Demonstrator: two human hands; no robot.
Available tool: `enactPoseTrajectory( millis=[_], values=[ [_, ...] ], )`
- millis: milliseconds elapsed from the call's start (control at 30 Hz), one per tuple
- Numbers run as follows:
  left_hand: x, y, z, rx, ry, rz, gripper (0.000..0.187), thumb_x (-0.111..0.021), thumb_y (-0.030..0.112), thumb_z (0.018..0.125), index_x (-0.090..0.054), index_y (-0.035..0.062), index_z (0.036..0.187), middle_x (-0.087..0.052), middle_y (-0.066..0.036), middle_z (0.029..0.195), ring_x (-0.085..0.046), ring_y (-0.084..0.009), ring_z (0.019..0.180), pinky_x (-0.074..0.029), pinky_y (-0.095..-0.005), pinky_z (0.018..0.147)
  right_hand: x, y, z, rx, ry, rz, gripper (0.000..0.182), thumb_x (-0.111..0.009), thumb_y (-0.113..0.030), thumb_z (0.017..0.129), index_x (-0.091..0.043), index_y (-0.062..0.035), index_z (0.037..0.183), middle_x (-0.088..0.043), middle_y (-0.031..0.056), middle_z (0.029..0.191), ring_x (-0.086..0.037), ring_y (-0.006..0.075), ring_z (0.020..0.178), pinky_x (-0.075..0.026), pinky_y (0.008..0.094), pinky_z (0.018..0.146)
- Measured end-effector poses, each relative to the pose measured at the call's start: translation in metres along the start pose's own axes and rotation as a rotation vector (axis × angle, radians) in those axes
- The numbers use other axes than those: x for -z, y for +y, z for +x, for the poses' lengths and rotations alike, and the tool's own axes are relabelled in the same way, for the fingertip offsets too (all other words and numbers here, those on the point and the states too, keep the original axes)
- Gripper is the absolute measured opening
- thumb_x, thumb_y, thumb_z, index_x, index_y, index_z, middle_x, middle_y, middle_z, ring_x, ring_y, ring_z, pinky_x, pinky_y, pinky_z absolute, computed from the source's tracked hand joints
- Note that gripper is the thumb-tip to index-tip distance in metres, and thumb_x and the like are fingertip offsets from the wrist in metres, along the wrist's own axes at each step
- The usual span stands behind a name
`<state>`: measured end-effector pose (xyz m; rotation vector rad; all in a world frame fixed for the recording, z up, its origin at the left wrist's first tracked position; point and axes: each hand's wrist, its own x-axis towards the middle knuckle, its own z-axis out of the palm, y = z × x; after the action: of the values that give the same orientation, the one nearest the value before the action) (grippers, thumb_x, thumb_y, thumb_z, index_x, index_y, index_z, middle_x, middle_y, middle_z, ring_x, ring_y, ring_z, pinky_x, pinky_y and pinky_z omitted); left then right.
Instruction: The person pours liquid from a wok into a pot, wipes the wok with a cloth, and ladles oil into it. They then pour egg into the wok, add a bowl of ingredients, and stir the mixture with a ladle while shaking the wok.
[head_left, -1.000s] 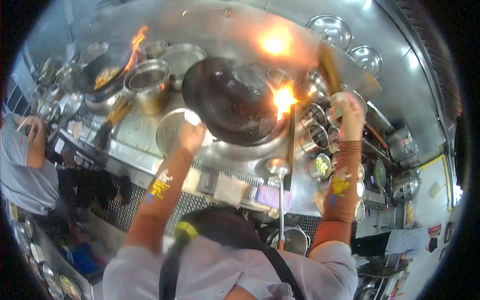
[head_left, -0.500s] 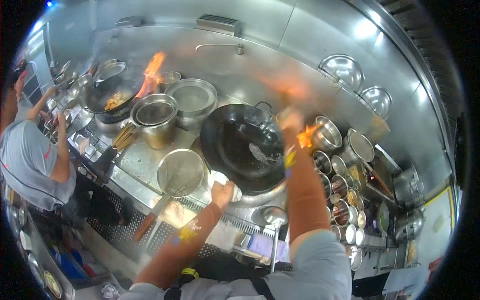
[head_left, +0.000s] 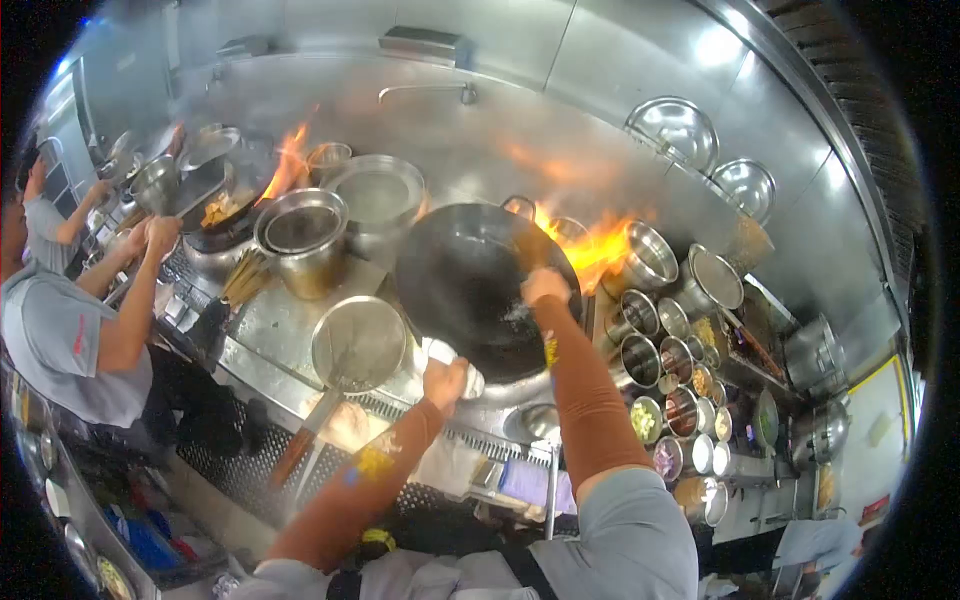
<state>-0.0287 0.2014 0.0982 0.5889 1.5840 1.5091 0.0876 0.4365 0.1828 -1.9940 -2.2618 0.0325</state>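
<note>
A large black wok (head_left: 450, 270) sits on the burner before me, its inside dark and wet-looking. My left hand (head_left: 445, 384) is closed around a folded white cloth (head_left: 472, 382) at the wok's near left rim; any handle under the cloth is hidden. Over the wok's right side, my right hand (head_left: 547, 287) is closed on a motion-blurred brown thing that looks like a bamboo brush (head_left: 533, 246), its end down in the wok. Flames (head_left: 600, 250) rise at the wok's far right edge. A ladle (head_left: 540, 424) rests near the front, right of my left hand.
Left of the wok are a round strainer (head_left: 358, 345), a pot (head_left: 302, 225) and a wide pan of liquid (head_left: 375, 190). Several ingredient containers (head_left: 682, 412) line the right side. A co-worker (head_left: 70, 340) stands at another wok on the left, beside more flames (head_left: 290, 160).
My right hand has come down from above the wok's far right edge into the wok with the brown brush-like thing. Flames at the right have grown. My left hand keeps its hold.
</note>
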Motion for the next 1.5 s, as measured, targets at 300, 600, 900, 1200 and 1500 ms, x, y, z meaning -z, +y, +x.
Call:
enactPoseTrajectory(
  millis=[300, 600, 900, 1200, 1500],
  values=[
    [-0.001, -0.002, -0.003, 0.045, -0.020, -0.001, 0.042, -0.063, 0.028, 0.077, -0.057, -0.0133, 0.070, -0.062, -0.023, 0.067, -0.062, -0.0245, 0.067, -0.047, -0.0407, 0.059, 0.056, 0.061, -0.025, 0.373, -0.178, -0.027, 0.040, -0.071, -0.033, 0.075, -0.068, -0.0069, 0.105, -0.068, 0.0169, 0.100, -0.066, 0.0270, 0.096, -0.050, 0.0377, 0.087],
    [0.003, 0.010, -0.010, -0.001, 0.036, 0.127, 0.050, -0.060, 0.032, 0.077, -0.057, -0.0169, 0.087, -0.062, -0.033, 0.083, -0.065, -0.0379, 0.084, -0.048, -0.0435, 0.075, 0.015, 0.000, -0.113, 0.742, -0.368, 0.267, 0.051, -0.069, -0.041, 0.074, -0.064, -0.0147, 0.117, -0.065, 0.0157, 0.109, -0.063, 0.0353, 0.098, -0.048, 0.0393, 0.091],
    [-0.001, 0.016, -0.014, 0.033, 0.118, 0.147, 0.044, -0.061, 0.028, 0.076, -0.058, -0.0151, 0.086, -0.063, -0.032, 0.085, -0.065, -0.0353, 0.083, -0.049, -0.0427, 0.073, 0.022, 0.020, -0.040, 0.208, -0.166, -0.292, 0.028, -0.055, -0.028, 0.084, -0.070, -0.0064, 0.095, -0.065, 0.0193, 0.109, -0.063, 0.0306, 0.103, -0.050, 0.0412, 0.088],
    [-0.008, -0.015, 0.007, -0.020, 0.072, 0.037, 0.037, -0.060, 0.025, 0.079, -0.059, -0.0112, 0.070, -0.060, -0.015, 0.065, -0.056, -0.0201, 0.060, -0.043, -0.0379, 0.053, 0.159, 0.055, -0.045, 0.505, -0.554, -0.707, 0.051, -0.075, -0.031, 0.073, -0.063, -0.0139, 0.119, -0.070, 0.0130, 0.096, -0.068, 0.0251, 0.081, -0.055, 0.0349, 0.064],
    [-0.003, -0.008, 0.001, -0.023, -0.003, -0.058, 0.037, -0.060, 0.025, 0.078, -0.062, -0.0112, 0.071, -0.064, -0.019, 0.068, -0.061, -0.0249, 0.062, -0.047, -0.0403, 0.059, 0.039, 0.003, -0.134, 0.566, -0.300, 0.020, 0.037, -0.062, -0.036, 0.080, -0.069, -0.0125, 0.108, -0.066, 0.0126, 0.112, -0.062, 0.0298, 0.105, -0.047, 0.0418, 0.094]
  ],
)
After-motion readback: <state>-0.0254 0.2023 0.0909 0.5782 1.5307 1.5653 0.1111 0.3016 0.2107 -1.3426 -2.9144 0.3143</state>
